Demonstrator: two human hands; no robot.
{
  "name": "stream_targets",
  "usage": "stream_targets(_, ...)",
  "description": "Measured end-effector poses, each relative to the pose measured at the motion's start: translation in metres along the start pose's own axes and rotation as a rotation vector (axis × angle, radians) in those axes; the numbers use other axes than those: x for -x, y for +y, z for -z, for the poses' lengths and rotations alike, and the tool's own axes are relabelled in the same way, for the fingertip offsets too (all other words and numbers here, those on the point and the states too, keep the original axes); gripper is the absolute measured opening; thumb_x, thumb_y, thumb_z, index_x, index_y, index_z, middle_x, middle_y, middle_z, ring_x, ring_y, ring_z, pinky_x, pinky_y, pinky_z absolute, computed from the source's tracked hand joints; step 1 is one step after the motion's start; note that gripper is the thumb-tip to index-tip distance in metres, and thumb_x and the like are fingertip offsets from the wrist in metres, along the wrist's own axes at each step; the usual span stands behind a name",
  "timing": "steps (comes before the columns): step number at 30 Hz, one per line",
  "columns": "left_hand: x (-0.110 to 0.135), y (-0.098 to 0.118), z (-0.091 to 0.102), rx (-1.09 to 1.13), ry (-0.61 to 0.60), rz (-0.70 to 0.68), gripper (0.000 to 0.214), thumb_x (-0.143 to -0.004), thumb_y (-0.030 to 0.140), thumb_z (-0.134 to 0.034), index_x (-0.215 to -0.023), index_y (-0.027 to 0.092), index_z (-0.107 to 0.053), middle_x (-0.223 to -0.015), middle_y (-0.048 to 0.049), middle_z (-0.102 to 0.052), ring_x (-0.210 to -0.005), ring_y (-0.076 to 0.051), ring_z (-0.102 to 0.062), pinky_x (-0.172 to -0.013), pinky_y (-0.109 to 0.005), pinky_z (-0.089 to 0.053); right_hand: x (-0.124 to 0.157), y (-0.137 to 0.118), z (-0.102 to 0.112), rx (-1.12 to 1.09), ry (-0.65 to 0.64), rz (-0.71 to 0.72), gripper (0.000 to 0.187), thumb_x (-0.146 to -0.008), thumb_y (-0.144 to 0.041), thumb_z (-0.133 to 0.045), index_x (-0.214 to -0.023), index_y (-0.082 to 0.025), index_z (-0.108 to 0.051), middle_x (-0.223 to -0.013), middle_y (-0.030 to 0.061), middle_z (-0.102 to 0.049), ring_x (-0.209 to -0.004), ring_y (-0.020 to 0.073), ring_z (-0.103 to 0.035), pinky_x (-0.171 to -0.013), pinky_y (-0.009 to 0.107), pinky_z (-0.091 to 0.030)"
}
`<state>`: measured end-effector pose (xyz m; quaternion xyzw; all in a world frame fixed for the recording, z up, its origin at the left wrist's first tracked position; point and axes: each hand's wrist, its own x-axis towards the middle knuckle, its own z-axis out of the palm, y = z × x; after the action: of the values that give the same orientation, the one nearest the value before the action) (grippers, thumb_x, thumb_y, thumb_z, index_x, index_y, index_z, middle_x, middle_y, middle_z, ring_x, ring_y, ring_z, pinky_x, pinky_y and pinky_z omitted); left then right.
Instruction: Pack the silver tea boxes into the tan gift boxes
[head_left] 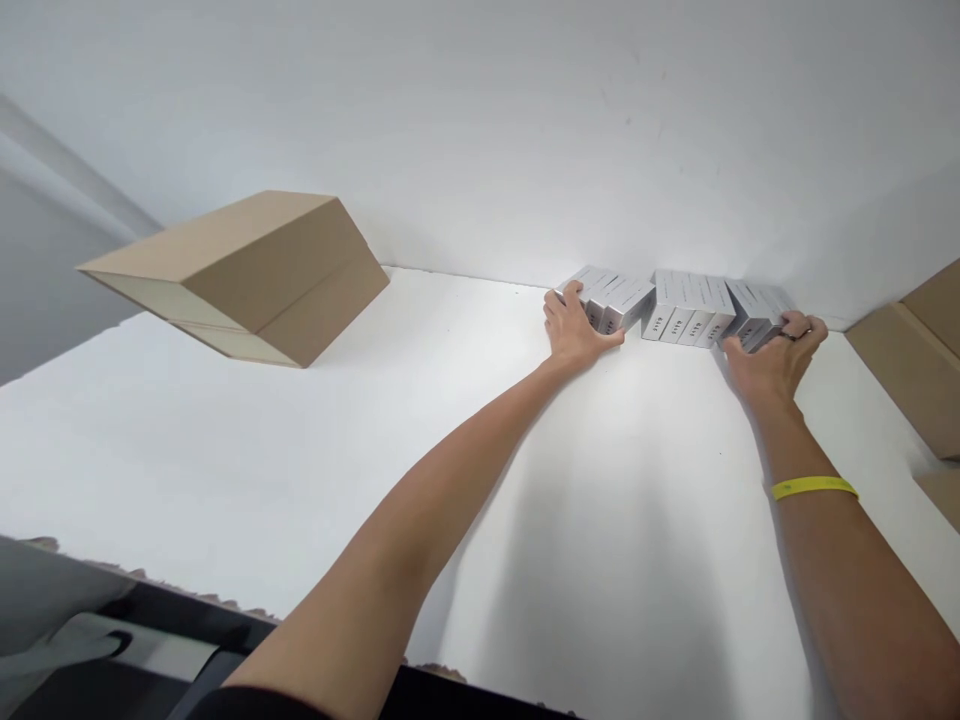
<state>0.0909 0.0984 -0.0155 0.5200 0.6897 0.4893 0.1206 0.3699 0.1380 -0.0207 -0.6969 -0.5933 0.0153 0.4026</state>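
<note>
Several small white boxes (686, 305) stand in a row at the far edge of a white table (375, 430), against the white wall. My left hand (574, 330) reaches far out and presses against the left end of the row, fingers wrapped on the leftmost tilted boxes (615, 295). My right hand (776, 350) grips the right end of the row, fingers curled over the rightmost box (757, 305). A yellow band (814, 487) circles my right wrist. The middle boxes stand between both hands.
A large brown cardboard box (255, 275) sits at the left of the table. More brown cardboard boxes (911, 350) lie at the right edge. A dark object (112, 650) shows below the table's near edge.
</note>
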Motion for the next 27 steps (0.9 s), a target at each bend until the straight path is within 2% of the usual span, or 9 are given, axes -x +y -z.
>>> stream_targets(4, 0.01, -0.006, 0.014, 0.026, -0.045, -0.042, 0.097, -0.056, 0.029, -0.095, -0.13, 0.027, -0.031, -0.134, -0.0115, -0.034, -0.135, -0.035, -0.039, -0.117, -0.057, -0.04, -0.002, 0.006, -0.002, -0.025, 0.015, -0.012, 0.077, -0.074, -0.032, -0.071, -0.139, -0.017, -0.034, -0.16, 0.0247, -0.015, -0.145, 0.0334, -0.038, -0.126, 0.045, -0.033)
stream_targets(8, 0.025, -0.016, 0.035, 0.071, -0.115, -0.103, 0.099, -0.055, 0.028, -0.095, -0.13, 0.028, -0.031, -0.132, -0.0104, -0.034, -0.128, -0.031, -0.045, -0.114, -0.054, -0.045, -0.006, 0.012, -0.006, -0.073, -0.012, -0.046, 0.081, -0.075, -0.028, -0.07, -0.143, -0.017, -0.028, -0.163, 0.028, 0.0, -0.143, 0.0285, -0.043, -0.119, 0.039, -0.041)
stream_targets(11, 0.038, -0.026, 0.056, 0.107, -0.167, -0.148, 0.102, -0.051, 0.028, -0.096, -0.13, 0.028, -0.032, -0.129, -0.0096, -0.035, -0.126, -0.031, -0.046, -0.112, -0.053, -0.048, -0.009, 0.013, -0.008, -0.091, -0.019, -0.068, 0.081, -0.074, -0.022, -0.069, -0.142, -0.02, -0.025, -0.163, 0.0285, 0.003, -0.151, 0.0261, -0.033, -0.118, 0.037, -0.041)
stream_targets(15, 0.061, -0.036, 0.088, 0.146, -0.234, -0.182, 0.103, -0.051, 0.033, -0.095, -0.131, 0.027, -0.03, -0.13, -0.0109, -0.034, -0.127, -0.032, -0.046, -0.107, -0.052, -0.052, -0.007, 0.013, -0.008, -0.095, -0.026, -0.067, 0.085, -0.07, -0.018, -0.071, -0.142, -0.022, -0.026, -0.164, 0.0268, 0.0, -0.158, 0.0236, -0.017, -0.12, 0.036, -0.038)
stream_targets(20, 0.101, -0.045, 0.132, 0.18, -0.295, -0.176, 0.103, -0.046, 0.034, -0.095, -0.129, 0.03, -0.034, -0.128, -0.0097, -0.034, -0.122, -0.032, -0.049, -0.1, -0.052, -0.056, -0.006, 0.012, -0.007, -0.08, -0.027, -0.045, 0.096, -0.068, -0.03, -0.085, -0.143, -0.018, -0.026, -0.161, 0.0283, -0.004, -0.158, 0.0265, -0.014, -0.127, 0.036, -0.03)
stream_targets(22, 0.119, -0.048, 0.15, 0.192, -0.333, -0.171, 0.102, -0.046, 0.033, -0.096, -0.128, 0.033, -0.035, -0.128, -0.0092, -0.035, -0.123, -0.033, -0.047, -0.098, -0.052, -0.057, -0.009, 0.012, -0.008, -0.078, -0.01, -0.039, 0.093, -0.07, -0.029, -0.085, -0.141, -0.018, -0.026, -0.158, 0.0276, -0.01, -0.157, 0.0251, -0.017, -0.128, 0.034, -0.028)
stream_targets(24, 0.134, -0.048, 0.17, 0.187, -0.362, -0.183, 0.102, -0.046, 0.032, -0.096, -0.128, 0.036, -0.035, -0.127, -0.009, -0.035, -0.124, -0.033, -0.046, -0.095, -0.052, -0.059, -0.012, 0.013, -0.01, -0.079, 0.017, -0.042, 0.088, -0.069, -0.021, -0.083, -0.138, -0.018, -0.027, -0.153, 0.0257, -0.019, -0.154, 0.0233, -0.025, -0.128, 0.031, -0.028)
stream_targets(27, 0.14, -0.039, 0.206, 0.103, -0.408, -0.21, 0.101, -0.045, 0.032, -0.096, -0.127, 0.038, -0.039, -0.123, -0.0084, -0.039, -0.115, -0.031, -0.051, -0.084, -0.048, -0.062, -0.016, 0.015, -0.012, -0.081, 0.055, -0.054, 0.089, -0.065, -0.012, -0.082, -0.136, -0.02, -0.029, -0.147, 0.0218, -0.028, -0.148, 0.0231, -0.035, -0.127, 0.031, -0.031)
